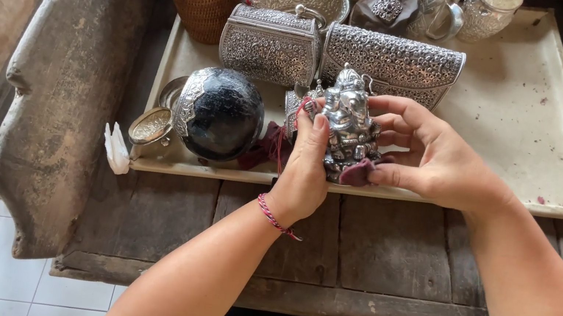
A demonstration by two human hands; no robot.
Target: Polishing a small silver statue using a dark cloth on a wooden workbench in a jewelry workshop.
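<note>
**Holding a silver figurine upright over the tray edge**

Gripping both flanks: left hand (303, 172) closed on the silver figurine (348, 127) from its left, right hand (430, 161) curled round its right, pinching a maroon cloth (357, 172) at the base. Long axis vertical, above the cream tray (524, 127) front rim.
</note>
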